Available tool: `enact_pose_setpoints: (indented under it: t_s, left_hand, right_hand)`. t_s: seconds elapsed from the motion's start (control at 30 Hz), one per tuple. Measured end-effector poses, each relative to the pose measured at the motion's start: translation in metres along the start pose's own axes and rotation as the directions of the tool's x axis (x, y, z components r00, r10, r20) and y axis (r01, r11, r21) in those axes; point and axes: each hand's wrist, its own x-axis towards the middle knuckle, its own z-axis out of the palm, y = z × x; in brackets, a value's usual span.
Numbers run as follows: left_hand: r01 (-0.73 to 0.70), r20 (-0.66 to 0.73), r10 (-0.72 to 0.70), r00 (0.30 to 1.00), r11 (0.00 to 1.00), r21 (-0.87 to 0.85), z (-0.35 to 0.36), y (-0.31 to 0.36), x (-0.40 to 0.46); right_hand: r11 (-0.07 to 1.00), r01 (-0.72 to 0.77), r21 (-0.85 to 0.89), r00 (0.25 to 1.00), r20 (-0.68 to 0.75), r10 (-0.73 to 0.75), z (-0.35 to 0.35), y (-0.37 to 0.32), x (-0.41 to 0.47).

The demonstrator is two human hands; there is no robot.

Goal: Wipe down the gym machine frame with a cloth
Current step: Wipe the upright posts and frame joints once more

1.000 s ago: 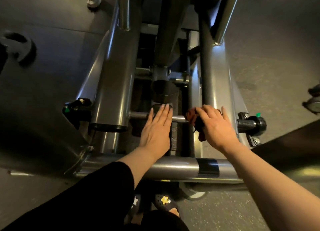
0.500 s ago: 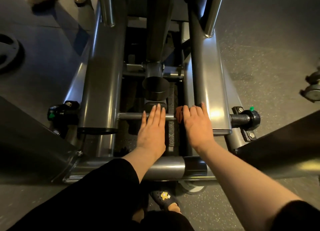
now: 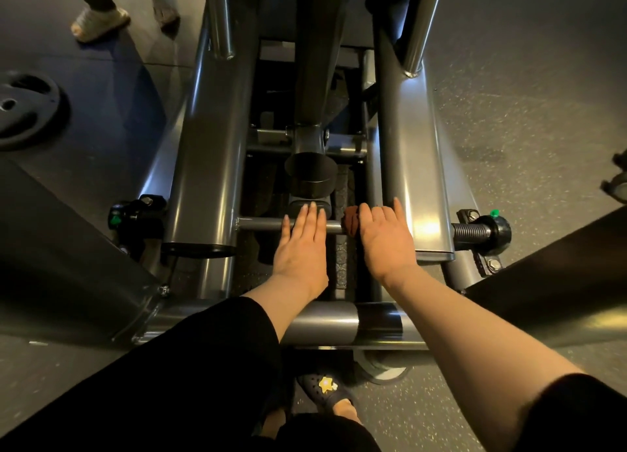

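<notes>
A grey steel gym machine frame (image 3: 203,166) fills the middle of the view, with two wide sloping beams and a thin crossbar (image 3: 261,224) between them. My left hand (image 3: 302,244) lies flat on the crossbar, fingers straight. My right hand (image 3: 385,238) grips a dark red cloth (image 3: 351,222) against the crossbar beside the right beam (image 3: 420,180). Only a small bunch of the cloth shows past my fingers.
A threaded knob with a green tip (image 3: 485,231) sticks out on the right, a matching one (image 3: 132,214) on the left. A weight plate (image 3: 23,109) lies on the floor at left. Another person's sandalled feet (image 3: 101,20) stand at the top left. My own foot (image 3: 325,390) is below the front tube (image 3: 339,322).
My right hand has slid left along the crossbar with the cloth, from near the right knob towards my left hand. The left hand has stayed on the bar.
</notes>
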Motion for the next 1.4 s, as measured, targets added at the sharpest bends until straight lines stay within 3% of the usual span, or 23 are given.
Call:
enact_pose_setpoints:
  t_s: [0.1,0.17,0.27,0.4,0.47,0.53,0.57,0.6,0.7,0.73,0.87,0.93,1.03,1.23,1.4]
  left_hand:
    - [-0.003,0.013,0.004,1.000,0.998,-0.071,-0.006,0.000,0.002]
    - [-0.015,-0.069,-0.004,0.998,0.962,-0.273,-0.009,0.002,0.002]
    - [-0.103,-0.195,-0.043,0.980,0.729,-0.677,-0.007,0.019,-0.014]
    - [-0.070,-0.075,0.004,0.997,0.398,-0.915,-0.022,0.061,-0.024]
    - [-0.093,-0.083,0.040,0.996,0.408,-0.908,-0.031,0.078,-0.016]
    - [-0.164,-0.126,0.106,0.986,0.533,-0.830,-0.035,0.092,-0.006]
    - [-0.197,-0.135,0.147,0.980,0.594,-0.780,-0.036,0.099,-0.001]
    - [-0.232,-0.142,0.189,0.972,0.652,-0.722,-0.035,0.105,0.006]
    - [-0.306,-0.129,0.279,0.951,0.815,-0.492,-0.029,0.119,0.024]
    - [-0.313,-0.124,0.288,0.950,0.852,-0.419,-0.027,0.123,0.030]
    - [-0.287,-0.109,0.273,0.956,0.946,-0.148,-0.023,0.120,0.044]
    - [-0.283,-0.138,0.276,0.951,0.958,-0.036,-0.022,0.122,0.044]
    - [-0.270,-0.202,0.264,0.943,0.963,-0.002,-0.019,0.127,0.042]
    - [-0.272,-0.258,0.265,0.929,0.962,0.009,-0.009,0.127,0.039]
    - [-0.313,-0.179,0.310,0.934,0.950,0.011,-0.014,0.126,0.038]
  right_hand:
    - [0.979,-0.038,0.203,0.998,-0.033,0.046,-0.001,-0.003,-0.015]
    - [0.845,-0.093,0.527,0.989,-0.051,0.141,-0.007,-0.001,-0.030]
    - [0.511,-0.250,0.822,0.931,0.060,0.359,-0.023,-0.002,-0.051]
    - [0.228,-0.215,0.950,0.771,0.022,0.637,-0.038,0.000,-0.070]
    - [0.136,-0.227,0.964,0.647,0.045,0.761,-0.043,0.008,-0.079]
    - [0.074,-0.231,0.970,0.515,0.057,0.855,-0.039,0.022,-0.084]
    - [0.065,-0.216,0.974,0.488,0.050,0.871,-0.034,0.031,-0.084]
    - [0.086,-0.207,0.975,0.512,0.033,0.858,-0.024,0.039,-0.082]
    - [0.290,-0.255,0.923,0.723,-0.017,0.690,0.005,0.048,-0.067]
    - [0.337,-0.291,0.896,0.757,0.000,0.654,0.012,0.049,-0.060]
    - [0.396,-0.357,0.846,0.746,0.002,0.666,0.020,0.071,-0.019]
    - [0.352,-0.383,0.854,0.753,0.069,0.654,0.012,0.092,0.003]
    - [0.256,-0.472,0.843,0.718,0.200,0.666,0.001,0.108,0.015]
    - [0.385,-0.327,0.863,0.736,-0.023,0.677,0.032,0.067,-0.040]
    - [0.337,-0.346,0.875,0.757,0.048,0.652,0.027,0.075,-0.034]
